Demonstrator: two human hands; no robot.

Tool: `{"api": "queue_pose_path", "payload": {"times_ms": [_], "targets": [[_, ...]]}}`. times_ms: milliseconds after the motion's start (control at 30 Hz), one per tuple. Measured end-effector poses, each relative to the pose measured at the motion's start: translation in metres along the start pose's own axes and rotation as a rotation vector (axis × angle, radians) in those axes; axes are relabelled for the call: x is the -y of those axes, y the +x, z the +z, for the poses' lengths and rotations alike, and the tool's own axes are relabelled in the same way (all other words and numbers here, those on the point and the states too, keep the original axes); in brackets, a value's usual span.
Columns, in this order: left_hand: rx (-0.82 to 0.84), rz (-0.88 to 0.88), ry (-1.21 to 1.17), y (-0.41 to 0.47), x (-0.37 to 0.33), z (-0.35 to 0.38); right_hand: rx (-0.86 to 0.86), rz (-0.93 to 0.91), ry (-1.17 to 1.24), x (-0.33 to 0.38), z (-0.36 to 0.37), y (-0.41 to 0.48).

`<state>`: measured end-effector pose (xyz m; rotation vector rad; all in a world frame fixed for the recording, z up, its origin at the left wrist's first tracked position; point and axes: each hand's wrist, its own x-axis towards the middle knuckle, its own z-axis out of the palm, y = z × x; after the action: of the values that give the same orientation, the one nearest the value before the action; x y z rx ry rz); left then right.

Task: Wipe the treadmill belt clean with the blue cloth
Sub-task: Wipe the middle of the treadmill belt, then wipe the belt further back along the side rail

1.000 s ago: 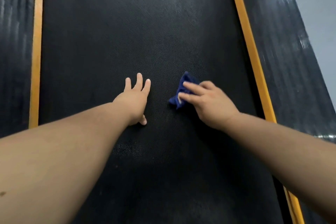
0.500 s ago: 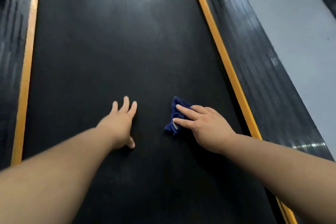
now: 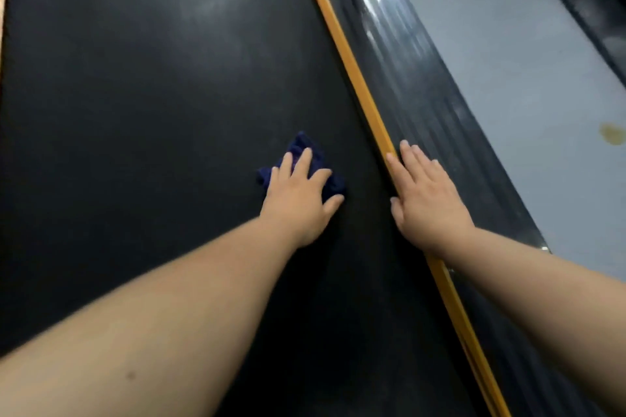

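Note:
The black treadmill belt fills most of the head view, with faint grey smears near its far end. A small dark blue cloth lies crumpled on the belt right of centre. My left hand presses down on the blue cloth with fingers spread, covering most of it. Flat and holding nothing, my right hand rests across the yellow stripe and the black side rail, to the right of the cloth.
The ribbed black side rail runs along the belt's right edge. Beyond it is grey floor with a yellowish stain. A dark object sits at the top right corner. The belt's far end curves at the top left.
The cloth has passed from my right hand to my left hand. My right hand has moved right onto the side rail. The view has shifted left to right across the belt.

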<state>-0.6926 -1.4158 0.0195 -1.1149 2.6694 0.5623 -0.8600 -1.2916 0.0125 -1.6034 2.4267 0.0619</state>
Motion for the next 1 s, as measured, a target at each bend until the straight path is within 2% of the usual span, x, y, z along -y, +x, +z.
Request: {"api": "queue_pose_path", "payload": {"times_ms": [100, 167, 233, 300, 333, 433, 500, 533, 600, 667, 767, 833, 1000], "targets": [[-0.182, 0.079, -0.022, -0.02, -0.002, 0.024, 0.008, -0.004, 0.016, -0.004, 0.001, 0.0], [-0.171, 0.174, 0.081, -0.025, 0.009, 0.032, -0.014, 0.019, 0.024, -0.002, 0.003, 0.003], [-0.119, 0.192, 0.219, -0.013, 0.021, 0.03, -0.03, 0.023, 0.001, -0.001, 0.006, 0.003], [-0.077, 0.122, 0.251, 0.006, 0.026, 0.026, -0.03, 0.016, -0.004, -0.001, 0.007, 0.003], [-0.106, 0.055, 0.222, 0.018, 0.024, 0.023, -0.031, 0.015, 0.003, -0.001, 0.007, 0.003], [-0.24, -0.239, -0.02, 0.058, 0.009, 0.015, -0.044, 0.019, 0.036, -0.003, 0.007, 0.002], [-0.286, -0.284, -0.165, 0.062, -0.002, 0.016, -0.049, 0.016, 0.057, -0.003, 0.008, 0.002], [-0.29, -0.215, -0.165, 0.052, -0.004, 0.02, -0.046, 0.013, 0.065, -0.003, 0.008, 0.002], [-0.272, 0.081, -0.099, 0.014, -0.003, 0.033, -0.042, 0.008, 0.077, -0.003, 0.009, 0.003], [-0.176, 0.368, 0.005, -0.02, 0.007, 0.044, -0.042, 0.007, 0.08, -0.004, 0.008, 0.002], [-0.153, 0.56, 0.088, 0.003, 0.028, 0.037, -0.021, -0.008, 0.082, -0.003, 0.005, 0.002], [-0.201, 0.495, 0.049, 0.034, 0.025, 0.029, -0.002, -0.013, 0.094, -0.004, 0.002, 0.002], [-0.314, -0.073, -0.13, 0.102, -0.003, -0.003, -0.026, -0.017, 0.107, -0.004, 0.004, 0.003]]}}
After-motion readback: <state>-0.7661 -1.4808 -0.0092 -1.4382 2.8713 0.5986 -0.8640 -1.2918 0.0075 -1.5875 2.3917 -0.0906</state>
